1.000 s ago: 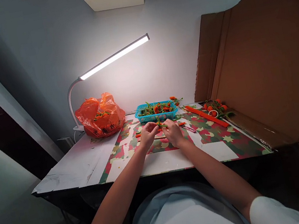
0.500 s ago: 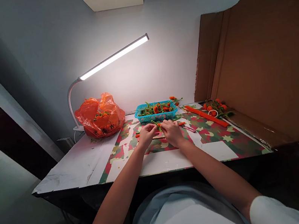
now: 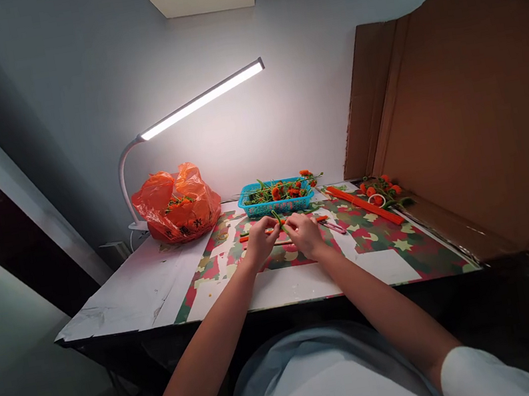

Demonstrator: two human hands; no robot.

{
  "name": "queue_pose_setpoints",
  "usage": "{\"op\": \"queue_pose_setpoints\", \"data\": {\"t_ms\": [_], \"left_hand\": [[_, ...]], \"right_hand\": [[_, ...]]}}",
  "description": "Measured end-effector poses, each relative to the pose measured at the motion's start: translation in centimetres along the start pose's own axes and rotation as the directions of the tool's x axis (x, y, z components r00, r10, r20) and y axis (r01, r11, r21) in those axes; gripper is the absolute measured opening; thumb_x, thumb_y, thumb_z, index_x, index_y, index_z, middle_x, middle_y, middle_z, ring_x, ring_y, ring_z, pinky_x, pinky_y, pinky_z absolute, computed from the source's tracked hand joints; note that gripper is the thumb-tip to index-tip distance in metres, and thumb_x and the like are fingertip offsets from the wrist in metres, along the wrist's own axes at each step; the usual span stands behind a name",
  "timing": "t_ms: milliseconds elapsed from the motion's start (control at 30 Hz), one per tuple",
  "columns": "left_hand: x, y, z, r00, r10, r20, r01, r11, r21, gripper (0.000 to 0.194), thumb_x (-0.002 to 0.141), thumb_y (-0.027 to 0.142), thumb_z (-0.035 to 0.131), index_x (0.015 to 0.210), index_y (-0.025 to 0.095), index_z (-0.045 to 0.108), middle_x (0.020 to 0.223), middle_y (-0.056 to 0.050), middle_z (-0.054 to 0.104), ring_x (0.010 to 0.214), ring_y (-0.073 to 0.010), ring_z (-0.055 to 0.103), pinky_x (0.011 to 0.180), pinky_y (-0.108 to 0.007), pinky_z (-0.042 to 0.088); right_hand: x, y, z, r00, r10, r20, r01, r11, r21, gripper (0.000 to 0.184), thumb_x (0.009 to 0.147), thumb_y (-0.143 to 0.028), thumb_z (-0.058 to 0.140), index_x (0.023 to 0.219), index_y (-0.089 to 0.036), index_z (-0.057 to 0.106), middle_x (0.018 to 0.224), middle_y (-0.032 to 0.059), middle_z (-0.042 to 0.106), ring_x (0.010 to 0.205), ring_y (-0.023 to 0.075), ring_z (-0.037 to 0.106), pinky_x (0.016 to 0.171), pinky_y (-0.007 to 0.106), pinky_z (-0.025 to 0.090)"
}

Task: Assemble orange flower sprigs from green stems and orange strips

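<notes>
A thin green pipe cleaner (image 3: 276,216) stands up between my fingertips, bent or crossed near its lower end. My left hand (image 3: 260,242) pinches it from one side, and my right hand (image 3: 305,234) pinches it from the other, the fingertips nearly touching. Under and behind the hands lie orange pipe cleaners (image 3: 243,239) and a thin pale stick (image 3: 283,243), both partly covered. A pink-handled tool (image 3: 335,227), its other end unclear, rests just right of my right hand.
Behind my hands a blue basket (image 3: 277,207) holds orange flowers with green stems. An orange plastic bag (image 3: 182,222) stands left, below a lit lamp (image 3: 202,100). On the right lie a bundle of orange pipe cleaners (image 3: 364,205), more orange flowers (image 3: 385,189) and tall cardboard (image 3: 462,104).
Both hands have shifted slightly, my left a little to the right, so the fingertips are closer together. The green pipe cleaner now stands more upright.
</notes>
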State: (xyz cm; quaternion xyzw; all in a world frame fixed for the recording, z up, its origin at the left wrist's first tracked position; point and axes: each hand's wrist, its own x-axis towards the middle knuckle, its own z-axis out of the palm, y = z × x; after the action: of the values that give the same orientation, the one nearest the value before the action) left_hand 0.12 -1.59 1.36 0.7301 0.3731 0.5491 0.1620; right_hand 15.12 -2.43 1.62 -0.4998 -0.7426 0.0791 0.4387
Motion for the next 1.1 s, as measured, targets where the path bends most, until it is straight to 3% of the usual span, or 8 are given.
{"op": "queue_pose_setpoints", "data": {"t_ms": [100,167,267,400,533,833,1100], "left_hand": [[-0.2,-0.1,0.2,0.995,-0.095,0.04,0.099,0.991,-0.096,0.021,0.078,0.039,0.062,0.073,0.019,0.06,0.07,-0.002,0.064,0.06,-0.0153,0.061,0.056,-0.028,0.053],[-0.2,-0.2,0.4,0.984,-0.154,0.089,0.167,0.973,-0.162,0.025,0.076,0.042,0.065,0.073,0.018,0.061,0.069,-0.002,0.064,0.059,-0.0149,0.061,0.055,-0.03,0.055],[-0.2,-0.1,0.4,0.965,-0.227,0.131,0.256,0.925,-0.28,0.032,0.071,0.047,0.07,0.071,0.016,0.06,0.066,-0.001,0.062,0.059,-0.014,0.061,0.056,-0.03,0.057],[0.1,0.3,0.3,0.945,-0.283,0.166,0.327,0.846,-0.42,0.041,0.065,0.052,0.074,0.071,0.016,0.059,0.065,0.0,0.062,0.059,-0.0127,0.061,0.058,-0.03,0.059],[0.2,0.7,-0.1,0.932,-0.304,0.2,0.362,0.82,-0.442,0.042,0.065,0.053,0.075,0.073,0.015,0.058,0.069,-0.001,0.064,0.064,-0.0136,0.063,0.063,-0.032,0.06],[0.2,0.8,-0.3,0.94,-0.279,0.199,0.338,0.846,-0.413,0.042,0.067,0.053,0.073,0.075,0.015,0.059,0.068,0.0,0.063,0.063,-0.0134,0.062,0.062,-0.033,0.06],[0.0,0.9,-0.2,0.967,-0.215,0.139,0.246,0.931,-0.271,0.036,0.069,0.049,0.072,0.072,0.015,0.061,0.068,-0.002,0.063,0.062,-0.0129,0.06,0.052,-0.025,0.055]], "right_hand": [[0.3,0.2,-0.1,0.995,0.043,-0.087,-0.022,0.972,0.233,0.014,0.082,-0.031,0.052,0.076,-0.021,0.059,0.081,0.0018,0.062,0.077,0.0173,0.054,0.071,0.03,0.037],[0.5,0.3,0.1,0.996,0.029,-0.078,0.003,0.922,0.387,0.017,0.078,-0.036,0.054,0.08,-0.021,0.061,0.084,0.0028,0.061,0.078,0.0174,0.055,0.07,0.029,0.04],[0.8,0.6,0.4,0.998,0.059,-0.002,-0.047,0.811,0.584,0.021,0.075,-0.041,0.057,0.072,-0.02,0.059,0.079,0.002,0.059,0.075,0.0169,0.055,0.07,0.03,0.043],[1.3,1.0,0.4,0.962,0.211,0.171,-0.266,0.6,0.754,0.025,0.067,-0.045,0.062,0.069,-0.02,0.058,0.069,-0.0012,0.057,0.068,0.0145,0.053,0.069,0.029,0.043],[1.6,0.9,-0.3,0.931,0.258,0.258,-0.36,0.527,0.77,0.026,0.061,-0.044,0.066,0.066,-0.02,0.06,0.069,-0.0019,0.059,0.07,0.0135,0.052,0.07,0.028,0.041],[1.5,1.1,-0.5,0.959,0.19,0.208,-0.281,0.585,0.761,0.022,0.063,-0.041,0.066,0.062,-0.02,0.06,0.069,-0.0015,0.058,0.071,0.0142,0.054,0.07,0.028,0.043],[1.2,1.1,-0.5,0.986,0.163,-0.022,-0.121,0.811,0.573,0.021,0.065,-0.04,0.069,0.068,-0.019,0.067,0.077,0.0036,0.067,0.073,0.0178,0.059,0.068,0.031,0.047]]}}
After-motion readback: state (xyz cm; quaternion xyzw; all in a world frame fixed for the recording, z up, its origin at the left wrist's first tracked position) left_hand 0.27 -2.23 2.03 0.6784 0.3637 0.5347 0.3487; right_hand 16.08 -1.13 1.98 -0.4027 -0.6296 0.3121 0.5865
